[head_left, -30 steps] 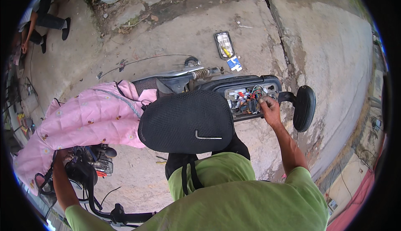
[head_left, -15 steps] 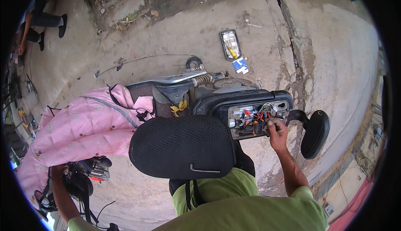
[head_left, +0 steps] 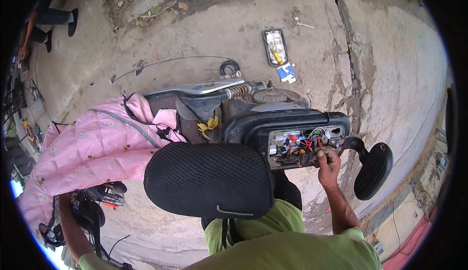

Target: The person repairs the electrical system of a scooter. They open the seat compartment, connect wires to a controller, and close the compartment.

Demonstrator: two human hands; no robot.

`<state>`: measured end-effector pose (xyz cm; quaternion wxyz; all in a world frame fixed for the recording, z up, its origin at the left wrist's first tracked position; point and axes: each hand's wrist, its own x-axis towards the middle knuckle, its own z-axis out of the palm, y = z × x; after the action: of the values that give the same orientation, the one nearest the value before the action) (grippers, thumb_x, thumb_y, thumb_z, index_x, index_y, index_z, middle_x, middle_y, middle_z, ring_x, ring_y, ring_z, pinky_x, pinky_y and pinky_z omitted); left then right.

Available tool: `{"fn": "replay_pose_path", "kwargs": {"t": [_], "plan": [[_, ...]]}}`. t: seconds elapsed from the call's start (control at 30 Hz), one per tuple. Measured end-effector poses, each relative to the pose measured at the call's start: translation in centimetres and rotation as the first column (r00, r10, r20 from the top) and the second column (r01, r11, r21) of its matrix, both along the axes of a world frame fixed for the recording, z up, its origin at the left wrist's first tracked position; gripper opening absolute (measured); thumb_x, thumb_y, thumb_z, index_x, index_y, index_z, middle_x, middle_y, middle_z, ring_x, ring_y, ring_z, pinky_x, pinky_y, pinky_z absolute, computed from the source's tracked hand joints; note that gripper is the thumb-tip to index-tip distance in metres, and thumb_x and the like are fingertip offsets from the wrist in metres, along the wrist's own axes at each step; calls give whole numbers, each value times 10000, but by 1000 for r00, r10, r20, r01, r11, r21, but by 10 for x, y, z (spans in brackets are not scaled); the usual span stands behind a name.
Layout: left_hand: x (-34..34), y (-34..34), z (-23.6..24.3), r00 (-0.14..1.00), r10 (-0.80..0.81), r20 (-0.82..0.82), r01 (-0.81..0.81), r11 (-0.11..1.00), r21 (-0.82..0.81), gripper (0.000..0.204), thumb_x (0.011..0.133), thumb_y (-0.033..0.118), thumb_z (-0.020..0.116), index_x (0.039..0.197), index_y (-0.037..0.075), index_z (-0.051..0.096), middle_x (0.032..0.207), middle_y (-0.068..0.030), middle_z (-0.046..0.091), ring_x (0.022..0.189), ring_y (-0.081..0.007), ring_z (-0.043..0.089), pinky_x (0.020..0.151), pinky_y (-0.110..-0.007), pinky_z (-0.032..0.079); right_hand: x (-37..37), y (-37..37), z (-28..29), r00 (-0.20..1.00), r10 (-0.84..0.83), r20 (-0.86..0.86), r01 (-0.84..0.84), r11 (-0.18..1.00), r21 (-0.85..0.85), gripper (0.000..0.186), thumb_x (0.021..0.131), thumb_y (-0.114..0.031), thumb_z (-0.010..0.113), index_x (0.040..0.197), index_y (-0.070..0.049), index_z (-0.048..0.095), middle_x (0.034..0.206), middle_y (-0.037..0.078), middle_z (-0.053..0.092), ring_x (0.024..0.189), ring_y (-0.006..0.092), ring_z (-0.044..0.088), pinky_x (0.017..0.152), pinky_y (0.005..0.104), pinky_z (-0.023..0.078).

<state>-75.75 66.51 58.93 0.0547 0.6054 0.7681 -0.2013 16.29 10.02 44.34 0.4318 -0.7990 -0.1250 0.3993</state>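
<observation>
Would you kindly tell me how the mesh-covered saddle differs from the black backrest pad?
The saddle wears coarse mesh; the backrest pad looks smooth. The saddle looks larger than the backrest pad. A hex key lies on the saddle; none lies on the backrest pad. Both are black with rounded ends.

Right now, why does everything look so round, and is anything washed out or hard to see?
Head view: fisheye picture, black corners, edges bending toward the rim; same head view: soft light, no hard shadows on the ground; head view again: white glare at the lower-left rim, and wires too small to trace singly.
</observation>
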Motion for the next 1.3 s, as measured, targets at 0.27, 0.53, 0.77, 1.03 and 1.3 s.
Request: {"fn": "replay_pose_path", "kwargs": {"t": [0.27,0.53,0.77,1.03,1.3], "plan": [[21,-46,-38,915,-387,111,396,915,-74,550,965,161,604,1498,62,512,1422,-233,620,1269,-365,631,1080,-477,498,13,9,14,985,158,76,-151,985,-86,251,1068,-222,604,1139,0,697,899,7,667,763,76,570,656,250,466],[226,-79,75,969,-63,241,104,982,-161,471,914,287,697,1322,54,663,1300,-204,694,1189,-376,663,1028,-447,495,11,-16,-18,989,142,36,-143,989,29,251,1087,-235,577,1064,-11,689,874,-53,580,743,40,449,610,226,354],[280,-166,98,807,-210,553,111,972,207,292,947,113,643,1195,-34,687,1083,-196,711,1001,-319,709,918,-394,532,13,24,16,901,279,332,-308,951,38,228,1026,-155,651,1117,38,729,950,55,682,840,106,596,759,282,491],[329,-205,130,788,-262,557,270,960,69,248,1033,120,609,1214,-43,654,1126,-90,691,1032,-170,615,974,-313,466,7,19,2,999,-3,-51,12,987,163,236,1005,-137,697,1183,16,729,870,1,693,712,49,572,613,235,472],[292,-184,149,775,-400,490,323,916,236,283,1063,180,597,1226,-45,651,1140,-99,686,1040,-191,616,980,-325,465,11,19,8,998,-11,-58,19,989,147,256,995,-158,716,1188,9,737,857,10,700,706,51,577,612,242,480]]}}
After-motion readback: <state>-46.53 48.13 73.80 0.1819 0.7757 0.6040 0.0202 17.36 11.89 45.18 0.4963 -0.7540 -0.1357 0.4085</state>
